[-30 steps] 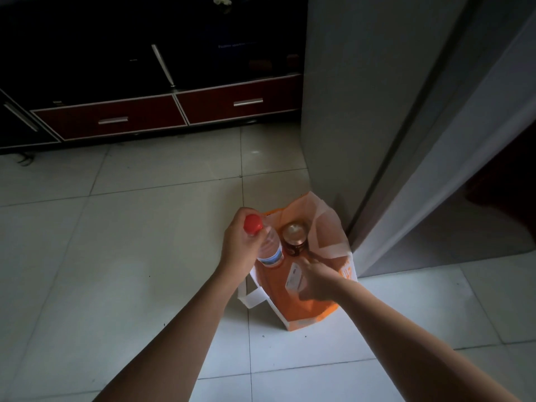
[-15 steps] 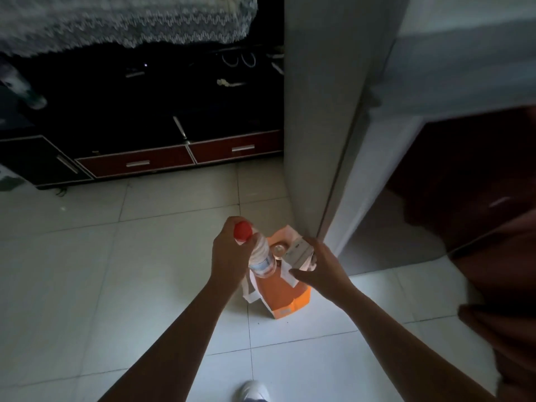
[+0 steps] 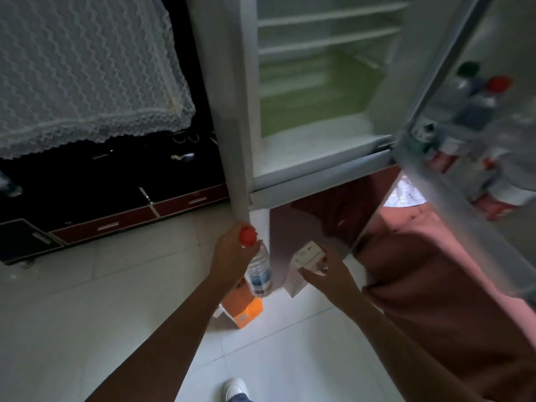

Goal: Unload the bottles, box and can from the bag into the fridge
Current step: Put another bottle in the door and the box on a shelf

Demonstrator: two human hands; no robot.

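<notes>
My left hand (image 3: 232,252) grips a clear water bottle (image 3: 259,271) with a red cap by its neck, held above the orange bag (image 3: 243,307) on the floor. My right hand (image 3: 327,271) holds a small white box (image 3: 304,261), raised to the right of the bottle. The fridge (image 3: 313,105) stands open above, its white shelves bare and a green-tinted compartment below them. Its open door (image 3: 475,126) at the right carries several bottles in its racks. The can is not visible.
A dark cabinet with red drawers (image 3: 116,221) runs along the left wall, with a white lace cloth (image 3: 81,68) hanging above it. A pink cloth (image 3: 429,280) lies under the fridge door at the right. My shoe (image 3: 236,388) shows at the bottom on white floor tiles.
Both hands have lifted the bottle and the box up out of the bag. My view has tilted upward, bringing the open fridge interior and door racks into sight.
</notes>
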